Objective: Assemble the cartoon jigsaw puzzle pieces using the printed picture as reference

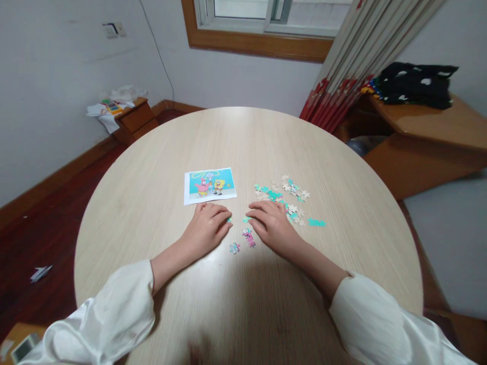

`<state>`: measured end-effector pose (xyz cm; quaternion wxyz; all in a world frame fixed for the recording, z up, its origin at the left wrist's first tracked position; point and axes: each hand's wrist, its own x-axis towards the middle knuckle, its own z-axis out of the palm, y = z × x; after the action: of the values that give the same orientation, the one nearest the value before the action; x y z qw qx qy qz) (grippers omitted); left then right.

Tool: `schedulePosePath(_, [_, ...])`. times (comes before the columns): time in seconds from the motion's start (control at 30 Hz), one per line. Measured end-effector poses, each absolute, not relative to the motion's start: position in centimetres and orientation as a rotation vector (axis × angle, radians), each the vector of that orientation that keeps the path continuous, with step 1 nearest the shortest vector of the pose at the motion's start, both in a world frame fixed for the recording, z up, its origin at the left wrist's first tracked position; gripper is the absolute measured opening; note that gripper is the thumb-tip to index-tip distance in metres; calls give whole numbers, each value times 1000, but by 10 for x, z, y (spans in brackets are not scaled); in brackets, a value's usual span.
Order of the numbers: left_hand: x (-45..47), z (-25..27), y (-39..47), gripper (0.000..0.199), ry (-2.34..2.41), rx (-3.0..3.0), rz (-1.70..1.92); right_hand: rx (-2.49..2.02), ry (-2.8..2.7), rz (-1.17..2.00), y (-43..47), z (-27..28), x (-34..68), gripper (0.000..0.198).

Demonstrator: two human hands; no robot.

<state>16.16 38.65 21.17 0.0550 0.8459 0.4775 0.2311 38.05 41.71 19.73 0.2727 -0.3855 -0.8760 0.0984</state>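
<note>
My left hand (208, 225) rests on the table with its thumb and fingers closed on a small green puzzle piece (229, 219), mostly covered by the fingertips. Opposite it, my right hand (274, 225) has its fingertips on another green puzzle piece (245, 220). A short gap separates the two pieces. Between the hands and nearer me lie a pink joined section (249, 238) showing a cartoon face and a pale blue and pink piece (235, 248). Beyond my right hand spreads a pile of loose puzzle pieces (274, 194), partly hidden by that hand.
A printed cartoon picture (210, 185) lies on the round table (243, 137) past my left hand. A teal strip of pieces (316, 222) lies at the right. A wooden cabinet (429, 121) with a black cloth (416, 85) stands right; a small drawer unit (137, 119) stands back left.
</note>
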Motion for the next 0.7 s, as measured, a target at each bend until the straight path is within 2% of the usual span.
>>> schedulePosePath(0.17, [162, 210, 387, 16, 1497, 2549, 655, -1078, -2338, 332, 418, 199, 380, 8])
schedulePosePath(0.3, [162, 209, 387, 15, 1477, 2531, 659, -1073, -2347, 360, 417, 201, 380, 11])
schedulePosePath(0.7, [162, 207, 388, 14, 1475, 2448, 665, -998, -2410, 202, 419, 202, 378, 11])
